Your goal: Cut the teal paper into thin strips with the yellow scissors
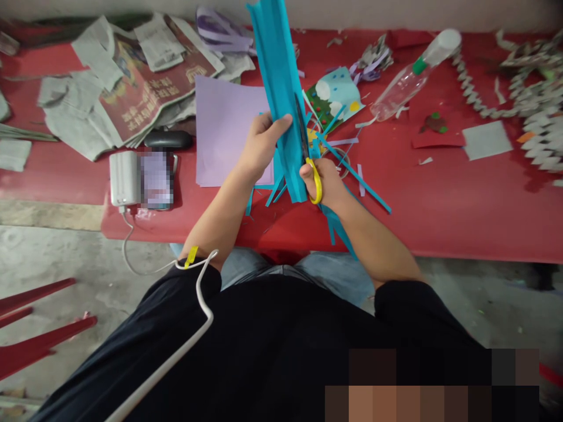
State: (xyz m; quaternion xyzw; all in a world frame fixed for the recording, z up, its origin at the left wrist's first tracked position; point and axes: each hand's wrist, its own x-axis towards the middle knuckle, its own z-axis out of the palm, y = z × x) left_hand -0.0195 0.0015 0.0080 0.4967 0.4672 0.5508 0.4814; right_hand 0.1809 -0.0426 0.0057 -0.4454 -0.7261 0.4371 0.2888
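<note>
My left hand (259, 140) grips a long folded sheet of blue paper (278, 70), thumb on top, holding it up over the table. In my right hand (328, 181) are scissors (315, 183) with yellow handles and dark blades, which lie along the paper's right edge. Whether the blades are apart is hard to make out. Below and beside my hands lie several cut blue strips (356, 173). A stack of light purple paper (229, 129) sits under and left of my left hand, partly hidden by it.
Newspaper sheets (145, 88) cover the left back of the red table (440, 217). Nearer stand a white power bank (124, 179) with a cable, a phone (156, 179) and a black case (168, 139). A clear bottle (402, 85) and folded paper chains (541, 129) lie at right.
</note>
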